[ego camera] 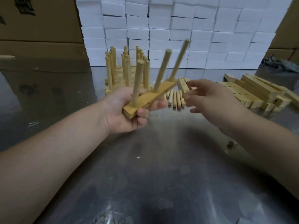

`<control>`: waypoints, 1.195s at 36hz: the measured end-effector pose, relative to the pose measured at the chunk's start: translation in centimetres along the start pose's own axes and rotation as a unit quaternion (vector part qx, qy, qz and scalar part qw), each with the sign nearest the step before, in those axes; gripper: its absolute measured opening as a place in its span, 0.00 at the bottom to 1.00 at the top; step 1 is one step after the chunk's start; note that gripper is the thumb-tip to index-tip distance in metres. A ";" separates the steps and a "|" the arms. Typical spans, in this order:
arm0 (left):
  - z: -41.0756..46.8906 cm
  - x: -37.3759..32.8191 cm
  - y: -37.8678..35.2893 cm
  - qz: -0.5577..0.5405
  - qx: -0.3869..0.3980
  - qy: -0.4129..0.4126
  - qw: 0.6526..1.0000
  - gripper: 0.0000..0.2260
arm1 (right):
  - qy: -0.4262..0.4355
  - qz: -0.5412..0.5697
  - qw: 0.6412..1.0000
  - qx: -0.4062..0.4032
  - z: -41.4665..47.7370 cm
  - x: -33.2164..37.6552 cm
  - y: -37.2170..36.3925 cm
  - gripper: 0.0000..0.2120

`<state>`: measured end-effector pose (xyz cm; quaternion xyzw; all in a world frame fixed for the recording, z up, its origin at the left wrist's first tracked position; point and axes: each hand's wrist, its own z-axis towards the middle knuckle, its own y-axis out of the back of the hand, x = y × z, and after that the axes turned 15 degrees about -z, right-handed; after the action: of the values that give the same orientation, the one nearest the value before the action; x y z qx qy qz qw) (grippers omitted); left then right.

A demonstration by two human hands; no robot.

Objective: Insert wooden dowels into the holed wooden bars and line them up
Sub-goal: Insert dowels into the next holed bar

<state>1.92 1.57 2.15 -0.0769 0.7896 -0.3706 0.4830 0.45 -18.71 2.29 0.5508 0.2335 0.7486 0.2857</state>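
the left hand [124, 113] grips a holed wooden bar [148, 97] with three dowels [161, 71] standing in it, above the surface [145, 167]; the right hand [210, 96] hovers beside it, fingers loosely curled, holding nothing.

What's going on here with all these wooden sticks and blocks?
A person is putting wooden pieces together by hand at a metal table. Their left hand grips a holed wooden bar, lifted off the table, with three dowels standing in it. The right hand is beside it, fingers loose and apparently empty, near a few loose dowels lying on the table. Behind, finished bars with upright dowels stand lined up, and a pile of unfilled bars lies to the right.
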 end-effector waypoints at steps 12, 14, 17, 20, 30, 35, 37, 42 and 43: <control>-1.3 -1.4 0.6 -0.011 0.068 0.113 0.991 0.21 | 0.097 0.098 0.983 0.122 0.3 -0.5 0.6 0.08; -1.1 -1.6 0.5 -0.051 0.007 0.049 0.997 0.18 | 0.086 0.086 0.988 0.100 0.5 -0.7 0.6 0.05; -0.4 -1.4 0.8 -0.029 -0.069 -0.094 0.993 0.19 | 0.056 0.073 0.994 0.065 0.7 -1.0 0.6 0.03; 0.3 -0.9 0.9 0.062 -0.131 -0.214 0.966 0.15 | 0.022 0.065 0.997 0.040 0.9 -1.1 0.6 0.05; 0.5 0.0 1.2 0.319 -0.188 -0.293 0.881 0.08 | -0.024 0.037 0.999 -0.014 1.5 -1.8 0.4 0.13; 0.0 -1.2 1.4 0.436 -0.222 -0.301 0.819 0.08 | -0.030 -0.005 1.000 -0.007 1.6 -2.2 0.1 0.20; -0.3 -1.9 1.5 0.478 -0.230 -0.280 0.800 0.08 | -0.015 -0.043 0.999 0.002 1.4 -2.1 -0.2 0.19; -2.3 -4.4 3.0 0.530 -0.254 -0.270 0.763 0.05 | -0.009 -0.067 0.998 -0.009 1.3 -1.9 -0.3 0.22; -2.6 -4.8 3.7 0.536 -0.262 -0.272 0.755 0.05 | -0.009 -0.070 0.998 -0.008 1.2 -1.9 -0.3 0.22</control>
<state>3.15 7.84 3.80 0.1381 0.6029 0.2070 0.7580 2.12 -19.75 1.12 0.5376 0.2627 0.7239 0.3435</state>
